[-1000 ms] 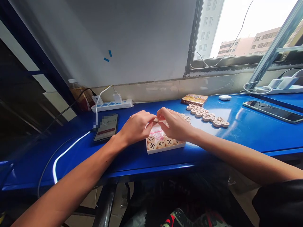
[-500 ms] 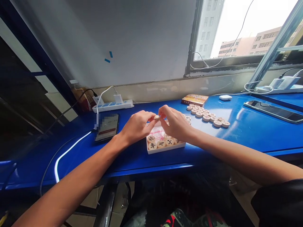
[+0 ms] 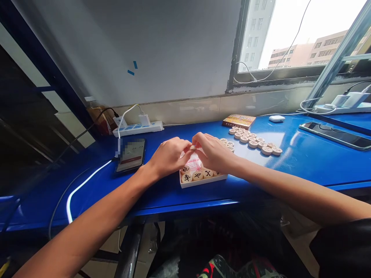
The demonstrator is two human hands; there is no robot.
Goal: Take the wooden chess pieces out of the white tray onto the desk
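Wooden disc [image 3: 193, 148] pinched in fingertips of left hand [image 3: 171, 154], right hand [image 3: 213, 153]; slightly lower over white box [image 3: 203, 183] than earlier.

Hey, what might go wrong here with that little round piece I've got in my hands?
The piece, pinched between your left hand and right hand, might slip and fall into or near the box. Also, your right arm passes close to the loose pieces, so it could nudge them out of place.
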